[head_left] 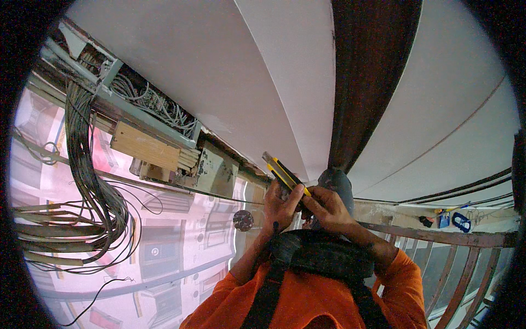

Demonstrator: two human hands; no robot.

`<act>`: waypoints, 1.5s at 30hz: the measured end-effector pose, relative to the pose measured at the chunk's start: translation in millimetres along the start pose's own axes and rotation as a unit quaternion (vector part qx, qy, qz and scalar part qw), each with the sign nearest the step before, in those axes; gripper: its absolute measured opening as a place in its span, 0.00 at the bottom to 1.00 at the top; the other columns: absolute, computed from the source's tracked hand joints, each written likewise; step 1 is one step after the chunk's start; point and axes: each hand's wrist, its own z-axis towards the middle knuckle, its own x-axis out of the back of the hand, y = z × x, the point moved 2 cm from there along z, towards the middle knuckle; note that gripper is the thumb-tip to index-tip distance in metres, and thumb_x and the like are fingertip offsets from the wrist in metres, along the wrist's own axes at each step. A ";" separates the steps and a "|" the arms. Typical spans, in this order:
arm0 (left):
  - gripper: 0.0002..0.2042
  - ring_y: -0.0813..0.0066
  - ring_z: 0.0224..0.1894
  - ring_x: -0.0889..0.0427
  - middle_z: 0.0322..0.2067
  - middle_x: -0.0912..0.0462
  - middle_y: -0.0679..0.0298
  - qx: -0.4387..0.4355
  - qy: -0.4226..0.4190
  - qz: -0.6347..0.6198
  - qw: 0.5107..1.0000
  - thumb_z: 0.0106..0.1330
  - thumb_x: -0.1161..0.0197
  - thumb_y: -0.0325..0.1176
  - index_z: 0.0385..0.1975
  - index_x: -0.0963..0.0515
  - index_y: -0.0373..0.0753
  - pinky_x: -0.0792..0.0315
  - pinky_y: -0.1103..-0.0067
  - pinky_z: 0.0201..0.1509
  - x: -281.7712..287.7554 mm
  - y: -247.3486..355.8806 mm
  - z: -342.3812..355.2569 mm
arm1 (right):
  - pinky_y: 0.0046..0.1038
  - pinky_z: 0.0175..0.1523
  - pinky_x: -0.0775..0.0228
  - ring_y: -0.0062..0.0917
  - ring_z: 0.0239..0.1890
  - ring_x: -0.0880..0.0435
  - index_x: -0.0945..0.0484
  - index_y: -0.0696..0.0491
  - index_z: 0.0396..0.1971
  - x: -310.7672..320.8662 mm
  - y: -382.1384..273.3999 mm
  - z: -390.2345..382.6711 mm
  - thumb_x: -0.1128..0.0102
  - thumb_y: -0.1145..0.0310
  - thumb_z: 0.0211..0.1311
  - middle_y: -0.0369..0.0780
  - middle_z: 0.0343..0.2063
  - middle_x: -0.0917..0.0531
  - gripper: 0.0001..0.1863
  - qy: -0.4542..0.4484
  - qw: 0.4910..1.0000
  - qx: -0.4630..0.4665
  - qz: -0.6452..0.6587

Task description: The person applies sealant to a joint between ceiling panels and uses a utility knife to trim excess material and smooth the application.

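A yellow and black utility knife (285,174) is held up in front of my chest, its tip pointing up and to the left. My left hand (280,207) is closed around its lower part, with the thumb along the side. Close beside it, my right hand (330,209) is closed with its fingertips at the knife's rear end. The undersides of both hands are partly hidden, so anything small between the fingers cannot be made out. Behind my right hand rises a dark rounded post (335,183).
At left hang a thick bundle of dark cables (82,142) and an open wiring trough (153,104). A wooden board (145,145) sits below the trough. At right are a railing (438,234) and a ledge with a blue clamp-like tool (461,222). Pale panels flank a dark beam (372,71).
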 end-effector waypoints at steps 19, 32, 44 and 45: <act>0.06 0.64 0.46 0.16 0.42 0.17 0.65 0.180 0.075 -0.503 0.842 0.74 0.37 0.36 0.45 0.22 0.45 0.22 0.55 0.62 80.6 -115.0 23.3 | 0.30 0.47 0.22 0.28 0.39 0.16 0.26 0.58 0.58 23.2 12.8 1.4 0.44 0.63 0.73 0.46 0.44 0.14 0.20 0.020 0.948 -0.106 0.301; 0.25 0.74 0.43 0.20 0.41 0.17 0.66 0.065 -0.042 -0.205 0.976 0.79 0.44 0.48 0.67 0.26 0.37 0.22 0.72 0.50 60.3 -38.1 34.8 | 0.28 0.52 0.24 0.24 0.47 0.16 0.25 0.59 0.61 18.3 25.3 11.0 0.42 0.63 0.76 0.41 0.46 0.13 0.20 -0.078 0.987 -0.055 0.128; 0.23 0.62 0.54 0.18 0.55 0.19 0.56 0.016 -0.096 -0.288 0.953 0.74 0.38 0.41 0.64 0.26 0.36 0.22 0.69 0.58 54.3 -71.5 50.6 | 0.27 0.54 0.24 0.22 0.50 0.17 0.30 0.58 0.66 38.3 21.1 5.7 0.40 0.63 0.75 0.39 0.52 0.14 0.26 -0.087 0.978 -0.030 0.188; 0.23 0.60 0.55 0.18 0.54 0.19 0.56 0.210 -0.095 -0.444 0.866 0.72 0.36 0.41 0.62 0.25 0.36 0.21 0.68 0.59 73.6 -106.1 57.6 | 0.28 0.53 0.24 0.22 0.49 0.16 0.31 0.57 0.67 38.1 9.9 6.4 0.39 0.61 0.75 0.39 0.52 0.14 0.27 -0.083 0.980 -0.030 0.178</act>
